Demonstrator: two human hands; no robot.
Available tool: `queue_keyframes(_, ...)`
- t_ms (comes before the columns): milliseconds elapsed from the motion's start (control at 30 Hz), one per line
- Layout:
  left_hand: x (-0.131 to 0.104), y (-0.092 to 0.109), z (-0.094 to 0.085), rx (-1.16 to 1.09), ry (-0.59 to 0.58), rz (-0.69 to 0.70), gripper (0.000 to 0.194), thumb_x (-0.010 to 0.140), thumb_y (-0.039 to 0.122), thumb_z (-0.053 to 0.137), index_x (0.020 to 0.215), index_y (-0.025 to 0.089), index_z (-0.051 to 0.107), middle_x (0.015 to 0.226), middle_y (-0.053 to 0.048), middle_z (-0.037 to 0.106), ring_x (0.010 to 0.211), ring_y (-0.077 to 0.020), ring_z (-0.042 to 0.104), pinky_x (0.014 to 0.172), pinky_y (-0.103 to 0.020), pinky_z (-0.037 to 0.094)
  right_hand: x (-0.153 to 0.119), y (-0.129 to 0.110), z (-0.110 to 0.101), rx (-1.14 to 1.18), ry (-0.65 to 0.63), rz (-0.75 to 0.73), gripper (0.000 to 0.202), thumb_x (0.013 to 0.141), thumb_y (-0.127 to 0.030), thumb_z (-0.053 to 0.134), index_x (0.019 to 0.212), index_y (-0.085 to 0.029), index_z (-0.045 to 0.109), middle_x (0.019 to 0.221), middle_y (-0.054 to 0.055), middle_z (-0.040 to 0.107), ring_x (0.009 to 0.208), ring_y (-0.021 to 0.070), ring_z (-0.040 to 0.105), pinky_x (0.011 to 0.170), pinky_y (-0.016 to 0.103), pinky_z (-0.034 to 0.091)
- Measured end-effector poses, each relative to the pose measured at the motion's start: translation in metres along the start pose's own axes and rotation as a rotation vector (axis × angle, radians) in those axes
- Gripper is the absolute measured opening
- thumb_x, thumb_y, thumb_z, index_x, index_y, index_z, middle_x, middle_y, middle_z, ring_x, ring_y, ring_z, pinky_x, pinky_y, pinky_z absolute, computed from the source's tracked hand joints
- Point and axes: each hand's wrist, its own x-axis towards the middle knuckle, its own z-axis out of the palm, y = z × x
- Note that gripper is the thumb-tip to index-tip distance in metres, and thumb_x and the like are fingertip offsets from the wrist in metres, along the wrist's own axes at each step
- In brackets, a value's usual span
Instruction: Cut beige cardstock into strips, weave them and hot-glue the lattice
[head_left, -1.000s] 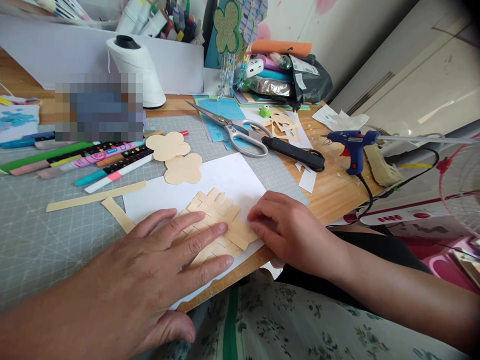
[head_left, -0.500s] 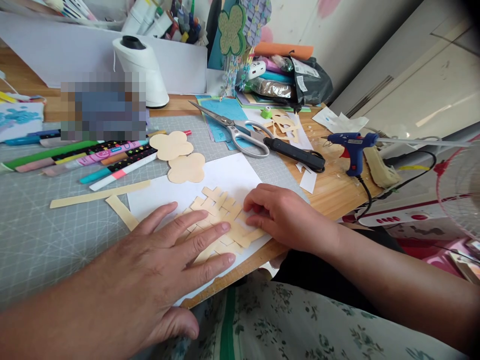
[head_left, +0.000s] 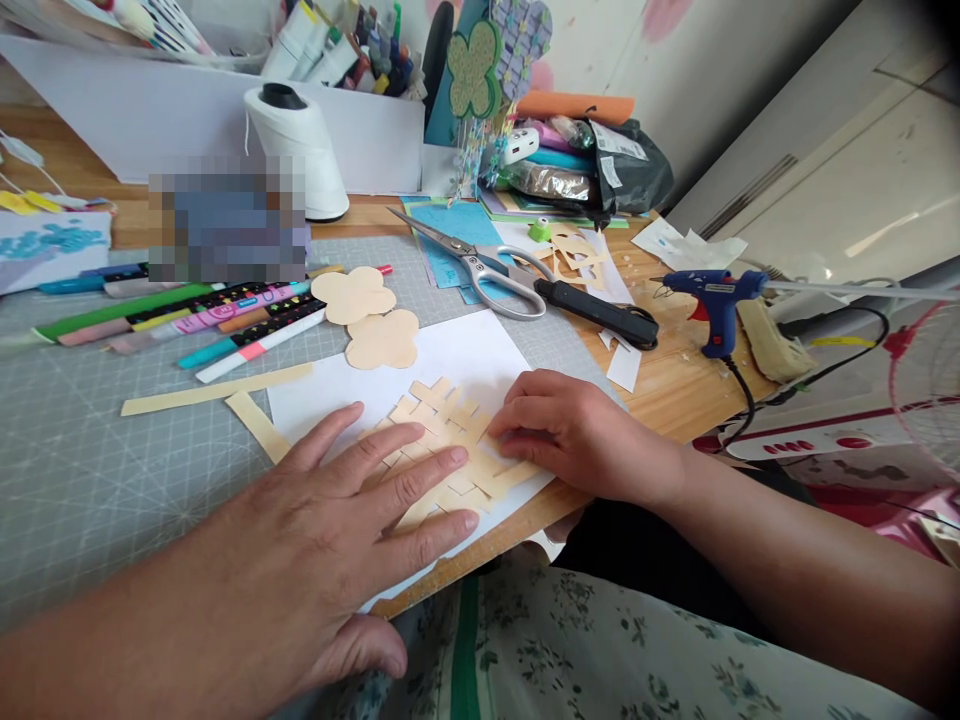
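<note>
While scissors [head_left: 476, 263] lie beyond, the spread left hand [head_left: 341, 530] overlies woven strips [head_left: 448, 412]; right hand [head_left: 577, 430] curls, grip unclear.

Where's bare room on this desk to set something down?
Best: left part of the mat, between the paper strips and left forearm. Smaller: desk wood between glue gun and right forearm. Crowded: around pens and scissors, and at the weave, under the left hand.
</note>
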Motion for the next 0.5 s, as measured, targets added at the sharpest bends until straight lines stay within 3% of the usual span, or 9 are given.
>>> queue_keyframes(167,0.0,-0.001,0.002,0.006,0.009,0.007,0.074,0.072,0.06,0.074,0.139,0.04,0.049,0.149,-0.002,0.049,0.133,-0.0366,0.043,0.117,-0.061,0.016,-0.001,0.005,-0.006,0.043,0.005,-0.064,0.014,0.092,-0.016,0.06,0.096,-0.016,0.073,0.093,0.008,0.066,0.087,0.0178,0.061,0.078,0.029,0.05)
queue_keyframes(367,-0.004,-0.002,0.004,0.025,0.033,0.016,0.077,0.07,0.063,0.074,0.139,0.04,0.049,0.151,-0.001,0.047,0.134,-0.0365,0.042,0.118,-0.059,0.011,-0.015,0.009,-0.026,0.111,-0.178,-0.157,0.019,0.086,-0.014,0.068,0.105,-0.016,0.07,0.1,0.008,0.065,0.089,0.0159,0.061,0.078,0.026,0.049)
queue_keyframes(500,-0.004,-0.003,0.004,0.022,0.029,0.016,0.074,0.073,0.067,0.068,0.14,0.041,0.048,0.151,0.0,0.047,0.133,-0.0352,0.043,0.118,-0.058,0.011,-0.022,0.007,-0.024,-0.025,-0.129,-0.189,0.015,0.092,-0.013,0.057,0.096,-0.018,0.07,0.095,0.007,0.066,0.083,0.0151,0.06,0.072,0.026,0.047)
